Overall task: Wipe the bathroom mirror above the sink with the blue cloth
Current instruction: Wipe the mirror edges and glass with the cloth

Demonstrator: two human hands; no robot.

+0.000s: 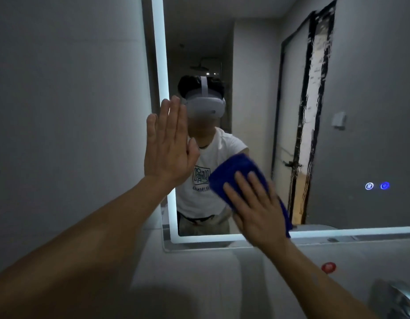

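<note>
The mirror [256, 88] fills the wall ahead, its lit border running up the left side and along the bottom. Most of its glass spreads upward and to the right of both hands. The left hand [169, 143] lies flat with straight fingers at the left lit strip, apparently braced on the glass and holding nothing. The right hand [256, 210], fingers spread flat, presses the blue cloth [233, 173] onto the glass low down, just above the bottom strip. The right hand is nearer the remaining glass, so the next stroke likely runs up and rightward.
</note>
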